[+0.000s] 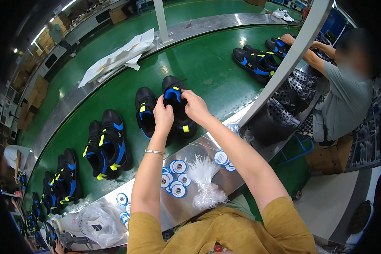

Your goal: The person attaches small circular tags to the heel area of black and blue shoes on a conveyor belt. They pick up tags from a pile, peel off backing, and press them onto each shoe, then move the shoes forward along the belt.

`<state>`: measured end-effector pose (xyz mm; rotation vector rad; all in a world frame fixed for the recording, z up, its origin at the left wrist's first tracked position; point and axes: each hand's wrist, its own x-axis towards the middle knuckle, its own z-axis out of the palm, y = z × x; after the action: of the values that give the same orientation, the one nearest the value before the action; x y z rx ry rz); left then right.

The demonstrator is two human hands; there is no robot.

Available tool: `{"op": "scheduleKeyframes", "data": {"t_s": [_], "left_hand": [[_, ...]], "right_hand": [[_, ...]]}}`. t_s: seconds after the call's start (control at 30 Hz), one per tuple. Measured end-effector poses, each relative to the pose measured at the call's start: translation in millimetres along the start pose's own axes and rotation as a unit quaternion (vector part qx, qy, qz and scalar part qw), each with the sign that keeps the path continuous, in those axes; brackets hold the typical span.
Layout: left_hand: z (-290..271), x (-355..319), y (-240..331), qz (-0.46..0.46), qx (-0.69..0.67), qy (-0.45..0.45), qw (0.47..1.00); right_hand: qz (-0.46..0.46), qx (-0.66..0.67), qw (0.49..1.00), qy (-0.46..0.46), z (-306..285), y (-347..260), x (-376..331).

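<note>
A black sports shoe [172,82] with blue lining and yellow tabs stands on the green belt, its toe pointing away from me. My left hand [163,115] pinches the left side of its opening. With bent fingers, my right hand [193,106] grips the strap and tongue area from the right. Its matching shoe [145,100] stands just left of my left hand, touched by neither hand. Below my wrists, round blue-and-white tags [179,166] lie on the metal ledge [156,201]. Beside them is a bundle of thin clear plastic strands [204,171].
More shoe pairs [108,144] line the belt [207,84] to the left. A clear plastic bag [99,224] lies at lower left. White sheets [118,57] rest on the far rim. A slanted grey post [283,63] rises at right, near a co-worker [347,93] handling another shoe.
</note>
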<state>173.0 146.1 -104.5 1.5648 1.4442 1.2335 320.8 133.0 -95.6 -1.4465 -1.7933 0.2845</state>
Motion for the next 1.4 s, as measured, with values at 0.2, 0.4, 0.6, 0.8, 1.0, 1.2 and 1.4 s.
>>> {"op": "scheduleKeyframes", "data": {"t_s": [0.2, 0.4, 0.6, 0.8, 1.0, 1.2, 1.4], "left_hand": [[-8, -33, 20, 0.050, 0.034, 0.012, 0.998], [-7, -41, 20, 0.072, 0.033, -0.002, 0.997], [-10, -48, 9, 0.177, 0.023, 0.058, 0.982], [-12, -46, 13, 0.194, 0.241, 0.042, 0.950], [-12, -47, 3, 0.165, 0.209, 0.027, 0.964], [-19, -48, -2, 0.212, 0.124, 0.046, 0.968], [-22, -52, -1, 0.112, 0.055, 0.020, 0.992]], "right_hand": [[0.041, 0.012, 0.999, -0.016, -38, -47, 7], [-0.068, -0.099, 0.992, -0.045, -33, -47, 7], [-0.141, -0.145, 0.973, -0.115, -39, -42, 8], [-0.135, -0.124, 0.979, -0.089, -31, -38, 4], [-0.110, -0.090, 0.985, -0.101, -27, -39, 6], [-0.108, -0.024, 0.991, -0.072, -24, -42, 6], [-0.138, -0.083, 0.982, -0.099, -12, -47, 7]]}}
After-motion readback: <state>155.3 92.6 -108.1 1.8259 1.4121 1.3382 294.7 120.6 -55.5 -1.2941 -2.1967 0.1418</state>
